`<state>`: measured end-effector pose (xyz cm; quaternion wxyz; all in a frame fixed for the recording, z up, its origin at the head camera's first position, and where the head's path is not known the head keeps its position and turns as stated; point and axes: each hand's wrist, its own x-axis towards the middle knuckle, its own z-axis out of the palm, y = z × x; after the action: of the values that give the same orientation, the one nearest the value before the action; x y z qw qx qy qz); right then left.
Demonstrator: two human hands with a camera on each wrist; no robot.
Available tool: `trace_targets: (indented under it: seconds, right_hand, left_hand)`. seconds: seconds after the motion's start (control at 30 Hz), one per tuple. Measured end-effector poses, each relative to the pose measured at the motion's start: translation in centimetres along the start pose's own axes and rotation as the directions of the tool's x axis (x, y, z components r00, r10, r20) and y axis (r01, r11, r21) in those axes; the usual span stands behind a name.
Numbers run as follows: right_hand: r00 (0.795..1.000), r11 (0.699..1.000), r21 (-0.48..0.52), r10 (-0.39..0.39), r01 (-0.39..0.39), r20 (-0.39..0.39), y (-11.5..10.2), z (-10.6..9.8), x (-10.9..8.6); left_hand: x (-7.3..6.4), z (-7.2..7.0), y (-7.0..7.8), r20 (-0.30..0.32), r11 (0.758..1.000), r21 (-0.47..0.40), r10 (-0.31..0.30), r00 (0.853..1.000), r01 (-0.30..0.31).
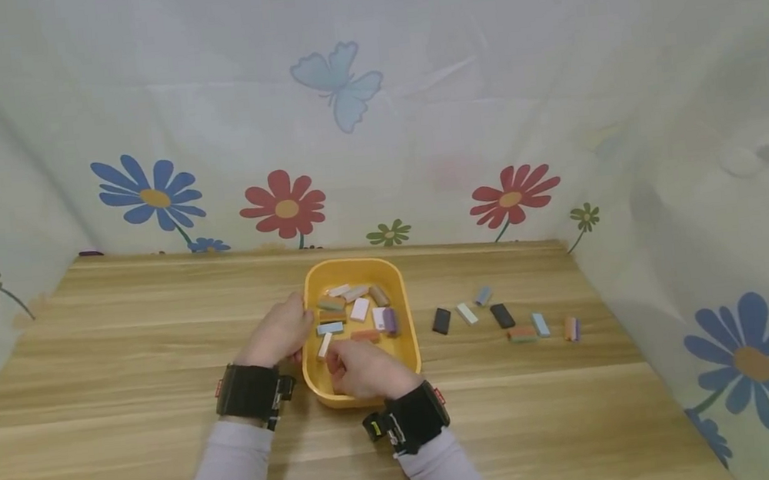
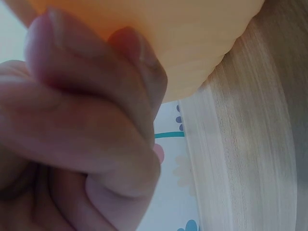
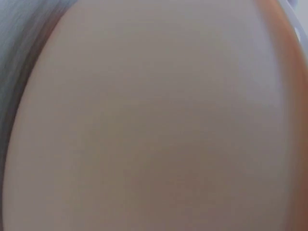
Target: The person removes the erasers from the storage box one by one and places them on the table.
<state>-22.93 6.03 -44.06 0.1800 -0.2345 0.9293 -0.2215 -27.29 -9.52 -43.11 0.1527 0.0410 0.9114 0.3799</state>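
Note:
A yellow plastic bin [image 1: 411,338] stands on the table with several small rectangular blocks in it, among them white, blue, orange, brown and purple ones. My left hand [image 1: 282,331] grips the bin's left side near the rim. Close up, the left wrist view shows the curled fingers [image 2: 96,130] against the bin's yellow wall [image 2: 192,38]. Inside the bin's near part is my right hand [image 1: 369,369], its fingers bent downward close to a white block [image 1: 325,344]. Whether they hold a block is hidden. The bin's outer wall [image 3: 154,115] fills the right wrist view, blurred.
Right of the bin lie several loose blocks, including a black one [image 1: 442,321], a white one [image 1: 466,313], another black one [image 1: 502,316] and an orange-and-green one [image 1: 522,333]. A flowered curtain [image 1: 414,113] encloses the wood-grain table [image 1: 128,388] at the back and sides.

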Motion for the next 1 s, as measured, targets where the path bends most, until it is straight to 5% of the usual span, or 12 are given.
trace_targets:
  seconds: [0.47, 0.83, 1.0]
  right_hand:
    - [0.999, 0.998, -0.052, -0.036, 0.035, -0.028, 0.4, -0.2, -0.4]
    - [0.960, 0.987, -0.045, -0.161, 0.155, -0.229, 1.0, -1.6, -0.5]
    - [0.942, 0.993, 0.014, -0.108, 0.119, -0.319, 1.4, -2.8, -1.5]
  left_hand:
    - [0.1, 0.1, 0.1, 0.002, 1.000, 0.011, 0.013, 1.000, -0.013]
    - [0.1, -0.1, 0.0, -0.006, 0.999, 0.037, 0.017, 1.000, -0.017]
    - [0.1, 0.0, 0.1, -0.003, 0.999, 0.025, 0.022, 1.000, -0.022]
